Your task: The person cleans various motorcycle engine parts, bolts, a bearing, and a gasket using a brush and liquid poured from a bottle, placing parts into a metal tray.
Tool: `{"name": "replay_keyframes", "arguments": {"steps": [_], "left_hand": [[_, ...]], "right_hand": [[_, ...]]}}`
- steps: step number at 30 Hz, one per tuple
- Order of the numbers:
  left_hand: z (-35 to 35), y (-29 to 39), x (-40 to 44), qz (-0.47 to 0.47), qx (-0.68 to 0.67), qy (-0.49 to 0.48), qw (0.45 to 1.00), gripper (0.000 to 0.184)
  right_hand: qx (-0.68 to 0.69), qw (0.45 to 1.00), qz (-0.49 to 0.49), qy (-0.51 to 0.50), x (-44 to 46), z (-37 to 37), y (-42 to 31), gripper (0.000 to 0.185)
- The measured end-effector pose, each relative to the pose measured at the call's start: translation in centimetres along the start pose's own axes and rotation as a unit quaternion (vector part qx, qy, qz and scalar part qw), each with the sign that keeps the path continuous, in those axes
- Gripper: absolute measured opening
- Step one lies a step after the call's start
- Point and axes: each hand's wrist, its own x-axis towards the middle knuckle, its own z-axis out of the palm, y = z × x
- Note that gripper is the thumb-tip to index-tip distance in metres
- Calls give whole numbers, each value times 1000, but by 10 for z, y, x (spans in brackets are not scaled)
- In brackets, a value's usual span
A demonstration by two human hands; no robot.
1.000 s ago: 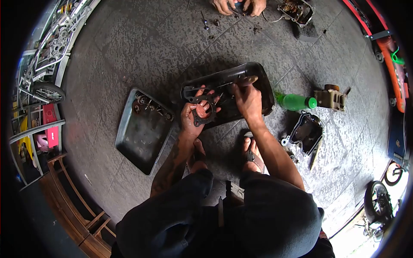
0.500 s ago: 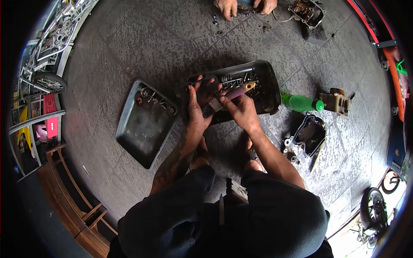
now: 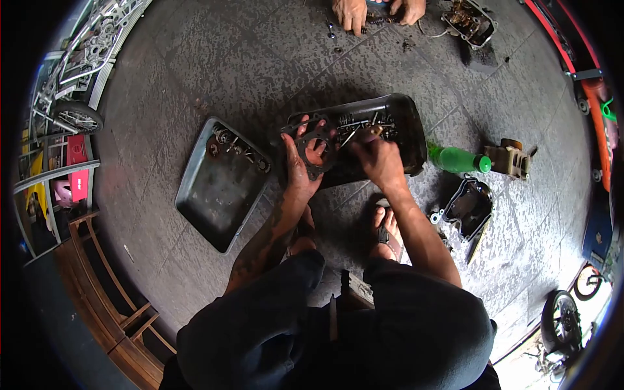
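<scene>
My left hand (image 3: 298, 170) grips a dark, flat gasket-like plate (image 3: 314, 171) with a large round hole, and its palm and fingers show through the opening. My right hand (image 3: 382, 161) is closed around a scraper (image 3: 374, 132), whose handle is blurred and whose blade I cannot make out. Both hands are over the near side of a black tray (image 3: 416, 140). Small metal parts (image 3: 385, 123), springs and bolts among them, lie inside that tray.
Left stands a second tray (image 3: 221, 195) with several small parts. To the right are a green bottle (image 3: 458, 160), a metal engine part (image 3: 510, 160) and a dark cover (image 3: 469, 205). Another person's hands (image 3: 351, 14) touch small parts at the top, near an engine housing (image 3: 469, 25).
My right hand has moved right with the scraper, away from the plate, uncovering its round hole. The other person's hands appear slightly lower and further right.
</scene>
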Motion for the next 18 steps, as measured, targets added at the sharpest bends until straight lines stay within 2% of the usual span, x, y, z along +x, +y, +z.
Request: {"name": "replay_keyframes", "arguments": {"steps": [2,4,5,6,7,8,9,10,11,14,16,17,18], "left_hand": [[2,-3,2,2,-4,17,1000,74],[10,-6,0,2,-12,30,999,75],[15,-4,-3,-10,24,41,999,75],[17,-4,-3,-21,61,52,997,75],[16,-5,-2,-21,61,51,997,75],[13,-8,-1,-15,21,7,1000,75],[11,-9,1,-8,-19,-38,999,74],[10,-8,2,-3,-18,-39,999,74],[8,-7,0,-14,-2,-39,999,72],[22,1,-6,-34,26,-14,999,66],[31,4,-12,-52,129,23,990,63],[12,-9,-1,-4,180,33,983,60],[10,-11,-1,-7,180,31,983,60]], "right_hand": [[104,993,21,48,-4,-4,-10,21],[239,963,-67,106,-4,5,-27,19],[218,971,-58,84,-5,8,-28,16],[277,955,-78,69,-7,4,-42,18],[287,955,-64,48,-7,5,-43,19],[298,953,-50,26,-6,6,-44,21],[255,964,-59,54,-1,9,-37,22],[211,972,-70,81,5,14,-23,23],[174,982,-22,72,7,18,-8,22],[215,968,4,125,4,0,-23,17],[255,958,8,127,3,-6,-36,16],[290,946,-25,143,5,-8,-44,16],[324,931,-58,159,6,-8,-48,16]]}}
